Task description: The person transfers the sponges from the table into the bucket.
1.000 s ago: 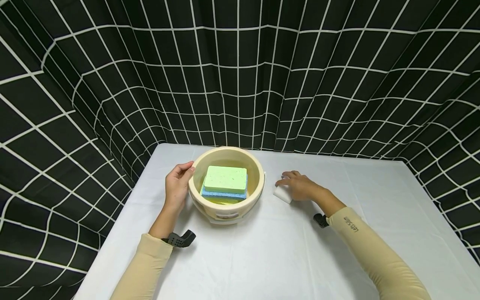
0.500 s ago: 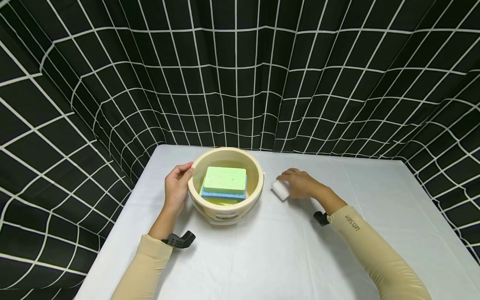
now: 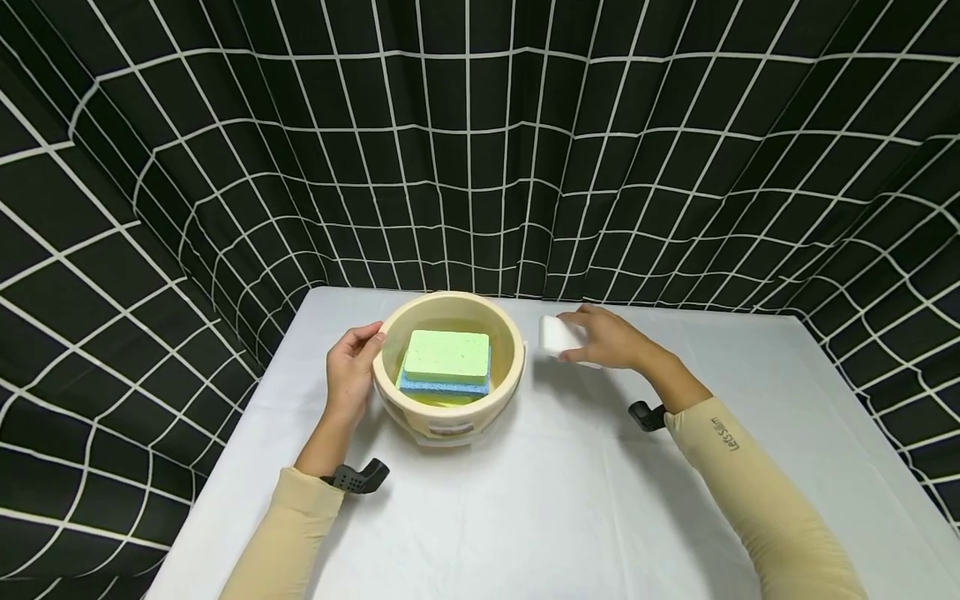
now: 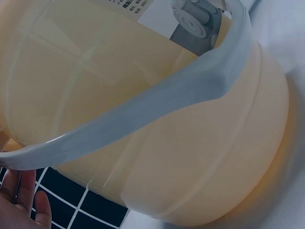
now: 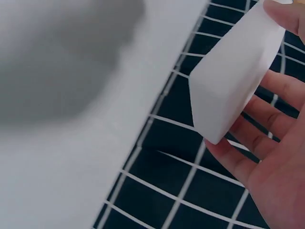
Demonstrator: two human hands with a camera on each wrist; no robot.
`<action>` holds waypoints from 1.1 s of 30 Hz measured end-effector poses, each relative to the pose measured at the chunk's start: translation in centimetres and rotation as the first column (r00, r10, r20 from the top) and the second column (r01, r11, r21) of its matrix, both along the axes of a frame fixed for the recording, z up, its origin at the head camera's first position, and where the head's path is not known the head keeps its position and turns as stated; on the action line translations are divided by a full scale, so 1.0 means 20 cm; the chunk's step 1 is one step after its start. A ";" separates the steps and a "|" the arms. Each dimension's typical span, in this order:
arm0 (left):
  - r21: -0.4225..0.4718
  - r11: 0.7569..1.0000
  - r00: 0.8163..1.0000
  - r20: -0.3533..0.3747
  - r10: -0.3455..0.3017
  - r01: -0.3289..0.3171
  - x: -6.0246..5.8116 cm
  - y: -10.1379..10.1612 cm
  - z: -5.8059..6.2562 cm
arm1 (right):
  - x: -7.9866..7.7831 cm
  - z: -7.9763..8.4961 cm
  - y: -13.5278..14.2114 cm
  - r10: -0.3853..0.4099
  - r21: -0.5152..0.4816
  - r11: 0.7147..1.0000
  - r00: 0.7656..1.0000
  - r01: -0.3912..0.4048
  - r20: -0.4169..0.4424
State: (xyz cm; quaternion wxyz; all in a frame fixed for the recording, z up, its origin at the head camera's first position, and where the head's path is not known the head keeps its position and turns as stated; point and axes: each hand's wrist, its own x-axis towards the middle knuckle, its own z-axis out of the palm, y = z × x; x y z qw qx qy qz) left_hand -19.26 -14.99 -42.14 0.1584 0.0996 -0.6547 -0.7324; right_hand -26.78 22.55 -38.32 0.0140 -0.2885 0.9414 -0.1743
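A cream bucket (image 3: 508, 357) stands left of centre on the table. Its rim is pinched by my left hand (image 3: 351, 367) between thumb and fingers, on the left side. Inside lie stacked sponges: a light green sponge (image 3: 448, 354) on top of a blue sponge (image 3: 442, 387), with something yellowish below, mostly hidden. To the right of the bucket, my right hand (image 3: 611, 337) grips a white block-shaped sponge (image 3: 557, 336), raised above the table. In the right wrist view, thumb and fingers hold the white sponge (image 5: 233, 81) by opposite faces.
The bucket's pale grey handle (image 4: 143, 109) hangs down across its front, beneath a printed label (image 4: 190, 26). A white cloth covers the table (image 3: 540, 508). Black curtain with a white grid (image 3: 480, 150) surrounds the back and sides.
My right hand has lifted the white sponge off the table and moved it a little away from me. The left hand stays at the bucket's rim, and the bucket has hardly moved.
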 end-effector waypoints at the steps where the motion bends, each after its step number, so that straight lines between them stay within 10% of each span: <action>1: 0.003 1.000 1.000 -0.002 0.002 -0.002 0.00 0.00 0.00 | 0.00 0.02 0.00 0.000 0.001 1.000 1.000 0.000 -0.009; 19: 0.031 0.999 0.999 -0.035 0.014 -0.013 0.00 -0.01 0.01 | 0.04 0.35 -0.22 -0.053 -0.032 0.998 0.995 0.051 -0.083; 33: 0.030 1.000 1.000 -0.030 -0.001 0.002 0.00 0.00 0.00 | 0.09 0.42 -0.52 0.048 -0.083 0.995 0.996 -0.054 -0.071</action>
